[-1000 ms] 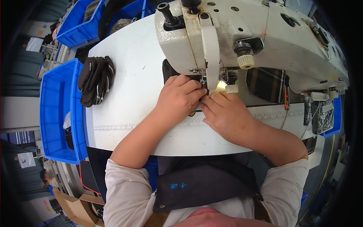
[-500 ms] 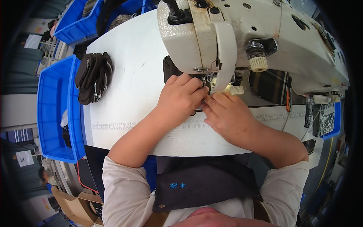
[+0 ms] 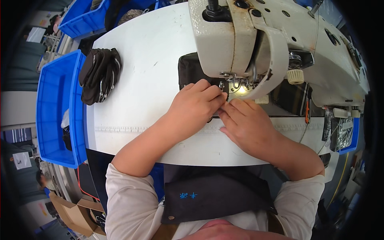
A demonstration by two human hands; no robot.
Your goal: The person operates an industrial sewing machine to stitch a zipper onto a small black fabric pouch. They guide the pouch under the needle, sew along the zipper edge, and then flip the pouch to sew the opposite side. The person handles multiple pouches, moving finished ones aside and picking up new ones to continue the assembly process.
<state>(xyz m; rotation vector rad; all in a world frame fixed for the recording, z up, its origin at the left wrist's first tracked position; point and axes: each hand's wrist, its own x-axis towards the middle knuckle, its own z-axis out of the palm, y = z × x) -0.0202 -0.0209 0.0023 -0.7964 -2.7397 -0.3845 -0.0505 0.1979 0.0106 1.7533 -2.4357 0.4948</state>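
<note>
A cream sewing machine (image 3: 276,36) stands over a white table (image 3: 148,60). A piece of black fabric (image 3: 190,70) lies under its needle area. My left hand (image 3: 196,106) rests on the fabric with fingers curled, fingertips just below the presser foot (image 3: 222,85). My right hand (image 3: 246,124) lies flat beside it, fingertips meeting the left hand's and pressing the fabric down. Most of the fabric is hidden by both hands and the machine head.
A stack of black fabric pieces (image 3: 100,74) sits at the table's left edge. A blue bin (image 3: 56,108) stands left of the table, another blue bin (image 3: 82,20) behind it. A cardboard box (image 3: 72,212) is on the floor. A dark apron (image 3: 216,196) covers my lap.
The view has shifted closer to the machine head. Both hands stay together on the black fabric at the needle, with little movement.
</note>
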